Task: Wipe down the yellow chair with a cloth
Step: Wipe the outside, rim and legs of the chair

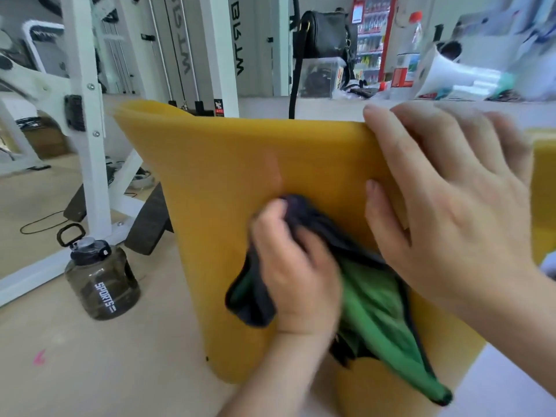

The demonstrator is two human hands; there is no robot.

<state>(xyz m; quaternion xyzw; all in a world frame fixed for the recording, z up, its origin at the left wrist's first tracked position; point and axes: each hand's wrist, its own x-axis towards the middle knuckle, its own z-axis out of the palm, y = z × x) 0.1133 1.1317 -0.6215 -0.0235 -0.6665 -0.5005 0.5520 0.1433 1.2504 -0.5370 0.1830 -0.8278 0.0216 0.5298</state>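
Note:
The yellow chair (216, 182) fills the middle of the head view, its broad back surface facing me. My left hand (296, 269) grips a bunched cloth (376, 299), dark on one side and green on the other, and presses it against the yellow surface. The cloth's loose end hangs down to the lower right. My right hand (448, 194) holds the chair's top edge, fingers over the rim and thumb on the near face.
A dark translucent sports bottle (100, 281) stands on the wooden floor left of the chair. A white gym rack (90, 121) rises behind it. A black bag (326, 33) and cluttered items sit on a counter beyond the chair.

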